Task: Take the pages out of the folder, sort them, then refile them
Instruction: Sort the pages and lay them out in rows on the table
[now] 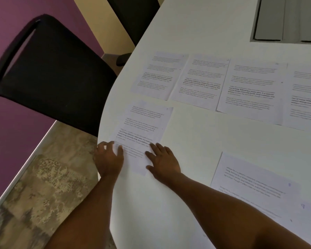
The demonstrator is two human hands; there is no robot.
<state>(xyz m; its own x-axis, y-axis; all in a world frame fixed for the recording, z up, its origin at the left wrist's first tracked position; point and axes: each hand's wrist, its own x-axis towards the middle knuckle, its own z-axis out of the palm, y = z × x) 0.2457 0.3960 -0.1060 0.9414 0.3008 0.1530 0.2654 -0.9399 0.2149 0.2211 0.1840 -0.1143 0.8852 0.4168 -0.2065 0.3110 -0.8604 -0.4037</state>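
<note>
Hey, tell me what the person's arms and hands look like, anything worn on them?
Both forearms are bare, with no sleeves in view. The left hand and right hand wear no gloves, and no rings, watch or bracelets show. The picture is a little blurred, so small details may be missed.

Both bare forearms reach forward and leftward to the white printed page (142,133). The left hand (109,157) rests at its near left corner, fingers spread flat. The right hand (162,160) presses its near right edge, fingers straight and splayed
</note>
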